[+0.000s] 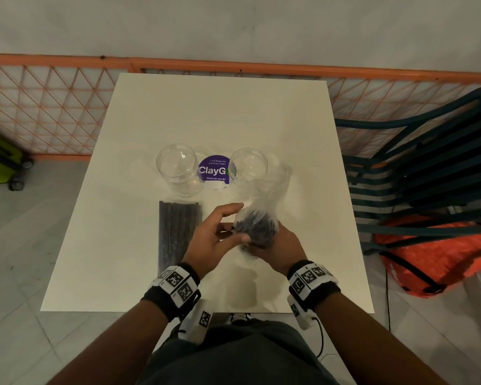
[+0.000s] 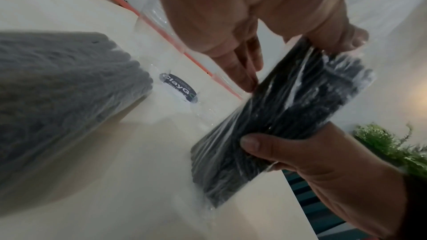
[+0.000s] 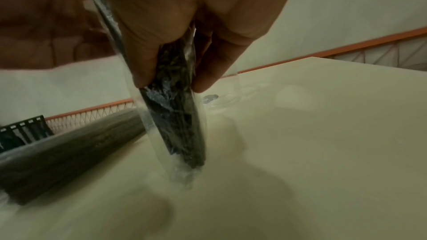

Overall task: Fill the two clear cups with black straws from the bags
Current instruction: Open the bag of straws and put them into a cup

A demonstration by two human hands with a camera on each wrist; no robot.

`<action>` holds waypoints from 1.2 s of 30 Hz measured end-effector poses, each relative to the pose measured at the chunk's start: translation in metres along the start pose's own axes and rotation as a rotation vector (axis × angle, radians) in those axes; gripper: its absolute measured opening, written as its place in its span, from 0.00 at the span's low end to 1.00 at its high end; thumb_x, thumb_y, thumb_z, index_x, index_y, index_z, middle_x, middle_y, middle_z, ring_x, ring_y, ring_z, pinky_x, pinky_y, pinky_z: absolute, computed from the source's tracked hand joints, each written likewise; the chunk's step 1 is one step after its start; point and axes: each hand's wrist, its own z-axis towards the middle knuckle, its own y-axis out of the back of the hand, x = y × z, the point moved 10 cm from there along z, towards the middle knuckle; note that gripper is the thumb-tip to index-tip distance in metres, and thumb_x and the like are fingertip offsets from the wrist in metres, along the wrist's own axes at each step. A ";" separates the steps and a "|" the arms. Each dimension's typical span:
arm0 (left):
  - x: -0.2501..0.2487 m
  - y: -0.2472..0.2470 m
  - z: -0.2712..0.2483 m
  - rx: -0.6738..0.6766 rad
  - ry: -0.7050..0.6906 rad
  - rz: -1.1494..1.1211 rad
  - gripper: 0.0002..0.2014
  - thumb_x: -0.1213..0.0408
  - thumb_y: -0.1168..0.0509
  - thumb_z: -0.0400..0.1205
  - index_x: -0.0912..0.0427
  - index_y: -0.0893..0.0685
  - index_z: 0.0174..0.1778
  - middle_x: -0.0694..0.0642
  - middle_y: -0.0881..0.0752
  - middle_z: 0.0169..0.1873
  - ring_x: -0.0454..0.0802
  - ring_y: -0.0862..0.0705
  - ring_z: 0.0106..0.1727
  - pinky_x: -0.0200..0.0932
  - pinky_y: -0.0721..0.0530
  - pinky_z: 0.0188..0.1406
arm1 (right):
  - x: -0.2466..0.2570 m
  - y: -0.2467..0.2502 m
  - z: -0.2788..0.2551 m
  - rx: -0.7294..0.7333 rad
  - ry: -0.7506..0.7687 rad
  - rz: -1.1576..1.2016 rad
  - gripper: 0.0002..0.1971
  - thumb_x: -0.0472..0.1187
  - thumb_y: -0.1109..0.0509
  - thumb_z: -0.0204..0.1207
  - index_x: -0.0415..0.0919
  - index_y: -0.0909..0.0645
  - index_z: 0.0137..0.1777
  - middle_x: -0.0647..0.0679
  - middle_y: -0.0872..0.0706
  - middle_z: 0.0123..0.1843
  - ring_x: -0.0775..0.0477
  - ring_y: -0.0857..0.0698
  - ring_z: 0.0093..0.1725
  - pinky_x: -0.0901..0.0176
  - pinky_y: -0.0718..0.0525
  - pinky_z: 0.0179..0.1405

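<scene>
Two clear cups stand empty mid-table, one on the left [image 1: 179, 169] and one on the right [image 1: 249, 165]. Just in front of the right cup, my right hand [image 1: 272, 245] grips a clear bag of black straws [image 1: 257, 226] and holds it upright, with its lower end near the table [image 3: 182, 152]. My left hand [image 1: 228, 220] reaches across to it; the fingers [image 2: 242, 78] are straight against the bag's side [image 2: 277, 116] and the thumb rests on its top end. A second bag of black straws [image 1: 178, 234] lies flat on the table to the left.
The white table [image 1: 220, 112] carries a purple round sticker [image 1: 214, 170] between the cups. An orange mesh fence [image 1: 53, 107] runs behind it. A dark slatted chair [image 1: 417, 173] and an orange bag [image 1: 442, 254] stand to the right, a green suitcase [image 1: 0, 159] to the left.
</scene>
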 end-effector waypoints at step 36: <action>-0.030 -0.001 -0.003 -0.023 -0.006 -0.030 0.09 0.74 0.26 0.78 0.54 0.10 0.46 0.54 0.11 0.36 0.43 0.15 0.39 0.42 0.15 0.42 | 0.006 -0.001 0.002 -0.063 0.112 0.090 0.39 0.66 0.22 0.59 0.61 0.32 0.70 0.61 0.19 0.61 0.54 0.16 0.56 0.54 0.15 0.53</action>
